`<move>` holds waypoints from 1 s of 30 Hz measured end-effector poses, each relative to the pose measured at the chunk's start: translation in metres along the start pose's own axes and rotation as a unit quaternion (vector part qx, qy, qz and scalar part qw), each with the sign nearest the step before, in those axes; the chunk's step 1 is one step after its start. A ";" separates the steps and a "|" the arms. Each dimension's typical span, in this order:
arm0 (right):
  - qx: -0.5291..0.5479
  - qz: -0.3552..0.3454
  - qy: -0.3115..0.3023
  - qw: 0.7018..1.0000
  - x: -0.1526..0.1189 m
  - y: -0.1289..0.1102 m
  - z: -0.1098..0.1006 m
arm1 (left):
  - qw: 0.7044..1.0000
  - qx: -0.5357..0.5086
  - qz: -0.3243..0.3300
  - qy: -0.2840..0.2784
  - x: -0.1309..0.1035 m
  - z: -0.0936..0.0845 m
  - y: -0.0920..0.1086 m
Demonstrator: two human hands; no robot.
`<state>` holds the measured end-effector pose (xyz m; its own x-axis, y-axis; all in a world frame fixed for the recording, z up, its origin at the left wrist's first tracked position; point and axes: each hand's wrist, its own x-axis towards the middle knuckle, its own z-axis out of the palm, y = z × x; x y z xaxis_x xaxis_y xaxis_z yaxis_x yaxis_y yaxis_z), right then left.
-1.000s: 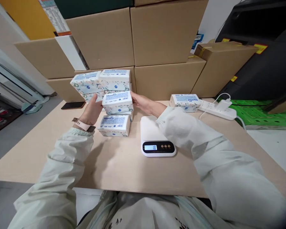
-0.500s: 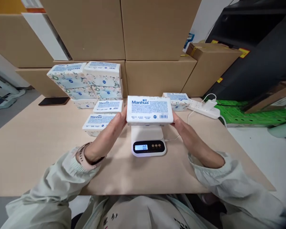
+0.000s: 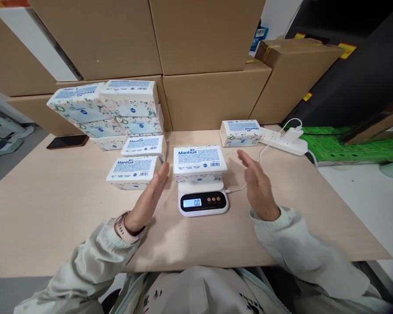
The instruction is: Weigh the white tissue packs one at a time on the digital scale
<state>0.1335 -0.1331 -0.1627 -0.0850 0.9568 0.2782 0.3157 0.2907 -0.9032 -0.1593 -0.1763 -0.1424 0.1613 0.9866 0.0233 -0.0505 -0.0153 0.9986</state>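
Note:
A white-and-blue pack of tissues [image 3: 199, 162] lies flat on a white digital scale [image 3: 203, 205], whose lit display reads 0.0. To the left of that pack is my left hand [image 3: 149, 198], fingers stretched out, touching nothing on the scale. My right hand [image 3: 259, 187] is held apart on the other side, also open with straight fingers. Two more tissue packs, a nearer one [image 3: 134, 171] and one behind it [image 3: 144, 146], lie just beyond my left hand's fingertips. Another tissue pack [image 3: 240, 133] sits past my right hand.
Several tissue packs are stacked [image 3: 106, 109] at the back left, beside a dark phone [image 3: 67, 141]. Cardboard boxes [image 3: 212, 100] line the table's far side. A white power strip [image 3: 283, 141] lies at the right, and a cable runs to the scale.
The tissue pack between my hands has come down onto the scale. Both hands have let go of it and moved outward. The display still shows 0.0.

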 end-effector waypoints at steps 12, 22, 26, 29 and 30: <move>-0.006 -0.160 0.236 0.958 -0.006 0.023 0.000 | 0.998 -0.051 0.006 0.043 -0.029 -0.014 -0.052; -0.018 -0.147 0.234 0.961 -0.009 0.018 -0.001 | 0.995 -0.071 0.005 0.065 -0.027 -0.012 -0.049; -0.025 -0.147 0.227 0.962 -0.009 0.019 -0.002 | 0.995 -0.077 0.007 0.064 -0.027 -0.011 -0.046; -0.023 -0.151 0.224 0.963 -0.010 0.019 -0.001 | 0.995 -0.077 0.006 0.065 -0.027 -0.010 -0.045; -0.022 -0.151 0.224 0.962 -0.010 0.019 -0.001 | 0.995 -0.076 0.004 0.065 -0.027 -0.010 -0.045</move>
<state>0.1412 -0.1369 -0.1819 0.2347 0.7247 0.6478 0.3804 0.5449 -0.7473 -0.1714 -0.2001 -0.1880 0.0326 0.9994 0.0154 -0.2021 -0.0085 0.9793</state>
